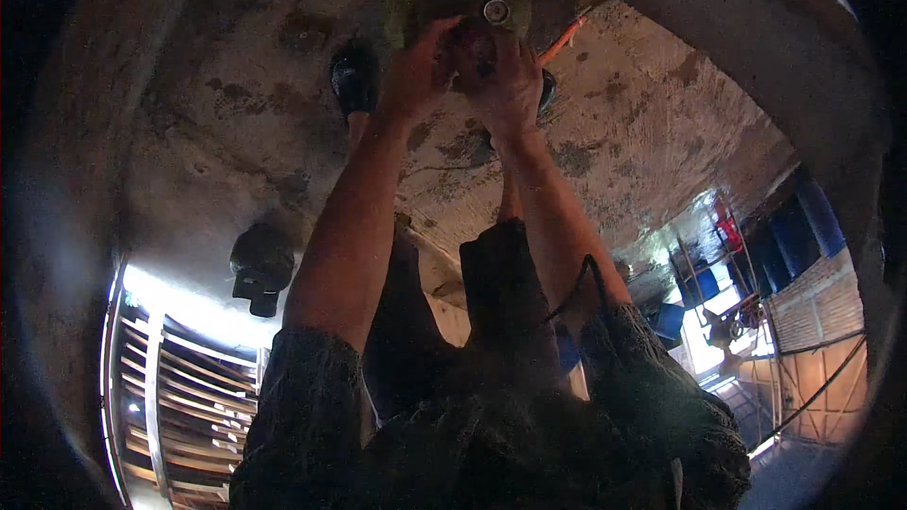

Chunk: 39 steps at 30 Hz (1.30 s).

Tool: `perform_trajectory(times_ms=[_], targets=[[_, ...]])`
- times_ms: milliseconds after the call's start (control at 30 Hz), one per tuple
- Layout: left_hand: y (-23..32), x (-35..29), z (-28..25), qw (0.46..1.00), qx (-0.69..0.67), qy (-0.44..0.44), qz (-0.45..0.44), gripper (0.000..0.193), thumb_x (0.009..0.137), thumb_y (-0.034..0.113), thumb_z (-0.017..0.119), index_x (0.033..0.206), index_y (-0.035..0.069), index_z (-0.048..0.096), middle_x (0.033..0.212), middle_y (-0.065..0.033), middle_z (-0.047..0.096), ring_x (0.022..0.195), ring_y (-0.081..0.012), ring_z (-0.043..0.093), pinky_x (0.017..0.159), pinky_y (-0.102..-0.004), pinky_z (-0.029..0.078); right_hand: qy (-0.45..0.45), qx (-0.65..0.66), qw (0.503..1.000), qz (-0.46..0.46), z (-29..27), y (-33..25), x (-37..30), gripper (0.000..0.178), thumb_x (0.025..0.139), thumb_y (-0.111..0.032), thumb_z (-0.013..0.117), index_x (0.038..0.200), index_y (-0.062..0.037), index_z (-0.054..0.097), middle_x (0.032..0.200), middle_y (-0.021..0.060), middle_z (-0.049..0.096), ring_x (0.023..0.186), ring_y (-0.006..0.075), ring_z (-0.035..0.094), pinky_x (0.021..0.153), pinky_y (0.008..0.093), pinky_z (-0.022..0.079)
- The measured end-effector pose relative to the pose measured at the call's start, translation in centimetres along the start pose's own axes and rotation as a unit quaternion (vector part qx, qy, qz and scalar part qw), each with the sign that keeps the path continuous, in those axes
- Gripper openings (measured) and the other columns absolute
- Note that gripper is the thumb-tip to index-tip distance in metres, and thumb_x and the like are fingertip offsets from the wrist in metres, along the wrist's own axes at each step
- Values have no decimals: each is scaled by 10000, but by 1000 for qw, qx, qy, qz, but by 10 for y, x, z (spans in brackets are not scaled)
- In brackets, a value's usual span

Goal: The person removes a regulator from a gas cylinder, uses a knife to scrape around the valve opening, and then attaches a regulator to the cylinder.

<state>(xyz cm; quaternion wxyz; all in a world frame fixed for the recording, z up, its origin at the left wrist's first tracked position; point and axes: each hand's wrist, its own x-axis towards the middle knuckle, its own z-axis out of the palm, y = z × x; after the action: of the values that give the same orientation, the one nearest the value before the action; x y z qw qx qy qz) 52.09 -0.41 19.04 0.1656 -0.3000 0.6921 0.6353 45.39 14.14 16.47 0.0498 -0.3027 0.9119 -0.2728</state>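
At the top centre, both my arms reach forward over a wet, stained floor (283,123). My left hand (419,69) and my right hand (507,87) close in from either side on a small dark reddish lump (470,49); shadow hides what kind of thing it is. Just beyond the fingers lies a dim, round, yellowish-green shape (406,5), its contents too dark to make out. A small round metal disc (496,11) shows above my right fingers. Close to my right hand, a thin orange hose or rod (564,42) slants away.
My feet in dark shoes (354,77) stand either side of the hands. A dark bulky object (262,264) rests on the floor to the left, near wooden slats (194,397). Blue barrels (818,210) and a brick wall (817,293) are at the right.
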Motion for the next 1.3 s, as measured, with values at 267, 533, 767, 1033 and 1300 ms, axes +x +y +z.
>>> perform_trajectory(times_ms=[267,533,767,1033,1300], targets=[[-26,1,-9,997,15,24,69,482,890,155,634,1341,179,464,1089,-178,642,941,-293,668,754,-392,545,-21,25,999,35,-10,-25,7,396,762,-210,757,1069,-46,568,903,145,651,815,328,648,691,418,529],[-5,-2,-6,979,201,24,42,486,920,228,611,1369,166,435,1071,-165,651,929,-320,664,760,-424,550,-100,-43,991,71,-16,-3,1,495,735,-230,779,1117,-47,522,1036,160,595,970,349,584,781,472,477],[-22,14,-25,959,205,129,-145,342,951,340,515,956,22,640,751,-171,634,672,-309,645,588,-443,527,-136,79,984,89,-11,6,13,471,763,-211,760,1122,-39,508,965,177,660,836,358,668,686,426,537],[-23,5,-2,942,259,117,-180,422,913,342,556,708,-19,634,555,-131,566,470,-276,566,501,-473,496,-145,37,989,7,-8,23,8,448,773,-195,727,1122,-24,503,950,184,663,833,380,657,736,456,520],[-50,-29,28,967,72,138,-200,401,923,378,544,835,-5,624,670,-128,605,610,-291,624,600,-467,535,-194,8,976,-93,-18,23,7,634,734,-241,727,1283,-50,474,1067,195,632,989,407,582,899,500,426]])
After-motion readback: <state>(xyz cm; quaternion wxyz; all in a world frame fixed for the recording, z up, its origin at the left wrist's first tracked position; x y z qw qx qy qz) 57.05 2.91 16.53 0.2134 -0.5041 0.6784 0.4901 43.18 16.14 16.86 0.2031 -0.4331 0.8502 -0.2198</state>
